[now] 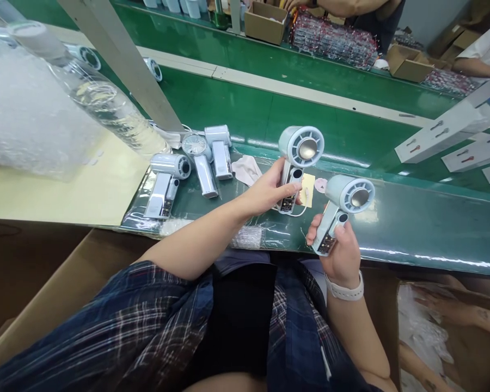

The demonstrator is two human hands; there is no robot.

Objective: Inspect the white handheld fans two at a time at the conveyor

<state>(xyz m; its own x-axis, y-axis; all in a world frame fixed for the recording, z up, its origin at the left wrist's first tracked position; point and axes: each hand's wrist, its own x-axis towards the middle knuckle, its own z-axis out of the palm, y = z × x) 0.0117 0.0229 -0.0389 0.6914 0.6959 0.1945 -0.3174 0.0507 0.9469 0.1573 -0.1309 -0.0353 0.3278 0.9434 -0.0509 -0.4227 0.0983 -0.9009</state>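
My left hand [271,188] is closed round the handle of a light-blue handheld fan [298,147], held upright above the bench. A second handheld fan [347,194] of the same kind is in my right hand [343,247], tilted to the right and nearer to me. Both handles are uncovered at the front and show circuit boards; each round head has a silver disc in its middle. To the left of my left hand lie three more fans: one at the near left [169,166], one with a clear front [200,163] and one behind [219,149].
A clear plastic bottle [106,109] and bubble wrap [32,109] are at the left. A metal post [126,60] rises behind them. White switch boxes [445,130] hang at the right. Across the green conveyor [253,109], people stand by cardboard boxes [265,23] and wired parts [330,41].
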